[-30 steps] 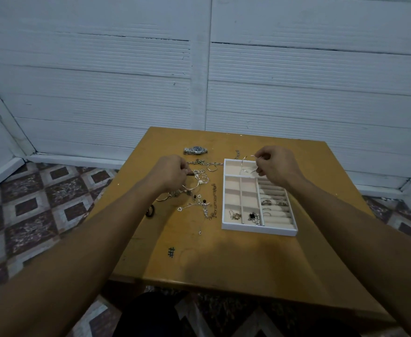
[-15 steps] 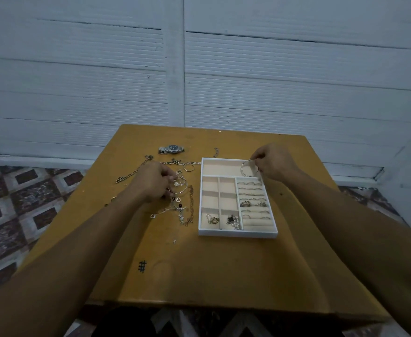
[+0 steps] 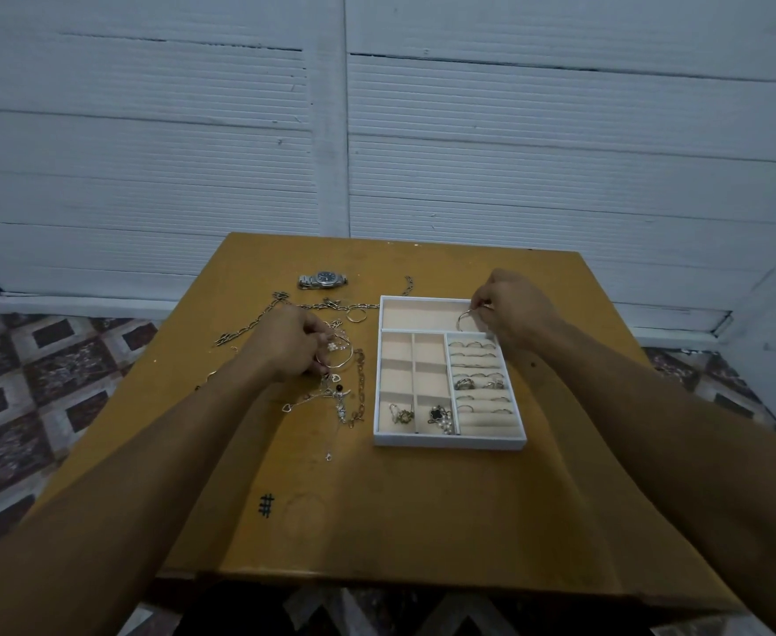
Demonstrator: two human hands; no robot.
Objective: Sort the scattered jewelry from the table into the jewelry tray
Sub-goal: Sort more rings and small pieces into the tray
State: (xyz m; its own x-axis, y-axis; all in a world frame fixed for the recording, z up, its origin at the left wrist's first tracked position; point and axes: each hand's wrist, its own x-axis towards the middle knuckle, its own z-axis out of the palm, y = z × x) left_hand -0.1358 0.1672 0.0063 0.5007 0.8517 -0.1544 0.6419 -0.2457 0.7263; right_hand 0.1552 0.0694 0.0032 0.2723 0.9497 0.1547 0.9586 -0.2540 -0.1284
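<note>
One white tray (image 3: 450,442) stands on the right half of the one wooden table (image 3: 423,521). It has one long compartment at the far side, six small square ones in two columns, and one section of ring rolls on the right. Several rings sit in the rolls, too small to count surely. Two of the small squares, both in the near row, hold small pieces.

The right hand (image 3: 517,314) pinches one thin bracelet (image 3: 464,319) over the right end of the long compartment. The left hand (image 3: 285,344) lies with curled fingers on the heap of jewelry (image 3: 340,397) just left of the tray, at one round bangle (image 3: 345,360). If it really grips the bangle, I cannot tell.

One watch (image 3: 323,280) lies near the far edge, well apart from the tray. One long chain (image 3: 248,325) runs toward the left edge, and one small ring (image 3: 357,315) lies just beside the tray's far left corner.

Between the tray's near rim and the table's near edge lies a broad stretch of wood with one black hash mark (image 3: 266,504). A narrower strip runs along the tray's right side, under the right forearm.
</note>
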